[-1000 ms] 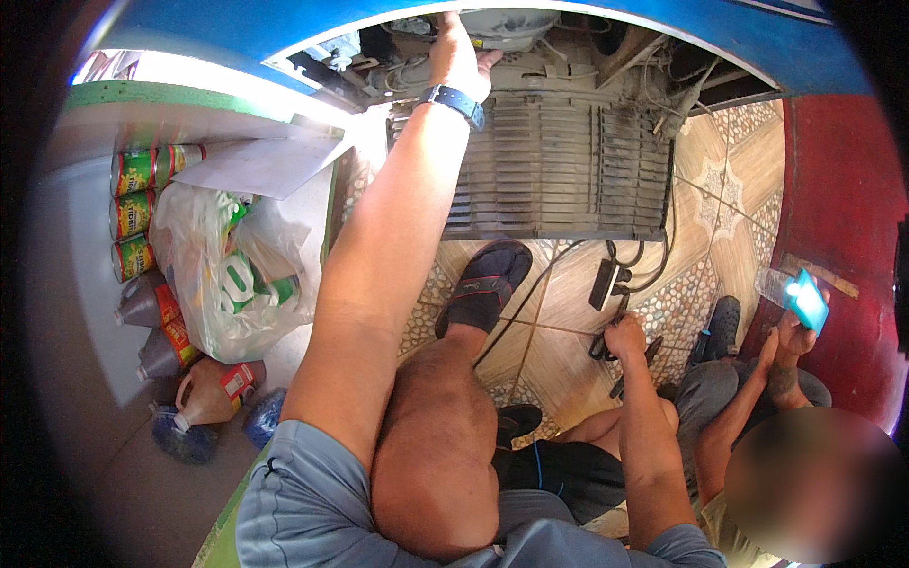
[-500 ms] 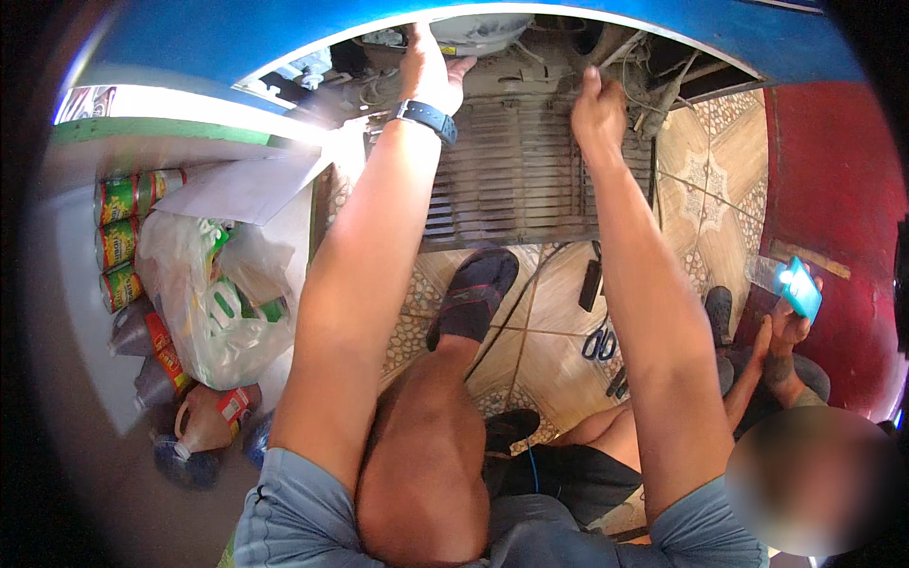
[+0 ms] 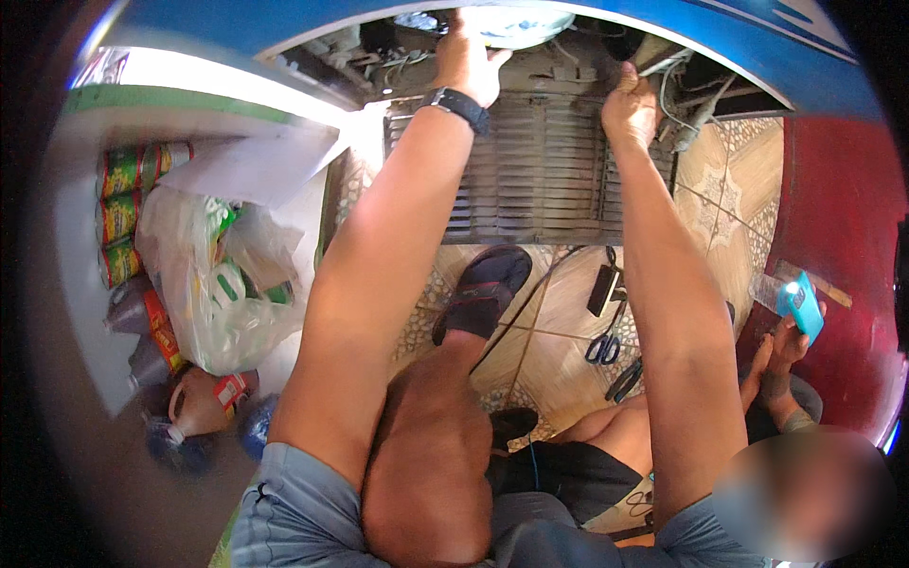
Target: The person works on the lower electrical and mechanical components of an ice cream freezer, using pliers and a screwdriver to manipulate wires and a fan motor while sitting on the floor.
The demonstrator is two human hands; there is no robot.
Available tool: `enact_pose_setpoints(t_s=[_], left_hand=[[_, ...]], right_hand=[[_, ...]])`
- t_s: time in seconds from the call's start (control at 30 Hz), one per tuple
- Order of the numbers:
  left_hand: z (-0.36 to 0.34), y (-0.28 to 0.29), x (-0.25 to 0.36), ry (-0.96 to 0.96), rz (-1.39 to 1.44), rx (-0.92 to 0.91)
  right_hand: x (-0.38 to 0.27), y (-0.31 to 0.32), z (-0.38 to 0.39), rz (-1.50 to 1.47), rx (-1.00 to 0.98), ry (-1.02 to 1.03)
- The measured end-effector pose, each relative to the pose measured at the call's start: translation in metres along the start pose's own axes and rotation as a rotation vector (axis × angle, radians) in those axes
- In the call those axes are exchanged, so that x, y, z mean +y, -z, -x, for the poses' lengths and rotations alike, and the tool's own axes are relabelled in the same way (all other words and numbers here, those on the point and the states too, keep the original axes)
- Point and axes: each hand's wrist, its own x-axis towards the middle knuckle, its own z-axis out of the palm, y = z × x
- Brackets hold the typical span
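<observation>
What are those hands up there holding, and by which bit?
I can't tell. The left hand reaches the lower edge of the blue panel, fingertips unclear; the right hand is by the top of the slatted panel, grip unclear.

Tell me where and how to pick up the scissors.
Grip the scissors by their handle loops, probably from above on the near side with the right hand: they lie on the floor, loops toward the person, blades pointing away.
</observation>
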Motion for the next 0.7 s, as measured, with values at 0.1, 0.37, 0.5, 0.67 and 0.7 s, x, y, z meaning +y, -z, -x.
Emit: enact_pose_setpoints(t_s=[0.1,0.37,0.5,0.67,0.7], left_hand=[[-0.028,0.034,-0.004,0.069,0.147,-0.049],[-0.011,0.01,-0.003,0.084,0.12,0.047],[-0.008,0.007,0.001,0.061,0.107,0.047],[-0.01,0.013,0.003,0.091,0.144,0.057],[-0.008,0.008,0.005,0.106,0.154,0.047]], right_hand=[[-0.014,-0.008,0.003,-0.039,0.013,0.081],[0.011,-0.008,0.014,0.103,-0.018,0.143],[0.022,0.001,0.059,0.596,-0.306,0.615],[-0.026,0.026,0.048,1.037,-0.288,1.157],[-0.023,0.029,0.035,1.144,-0.204,1.235]])
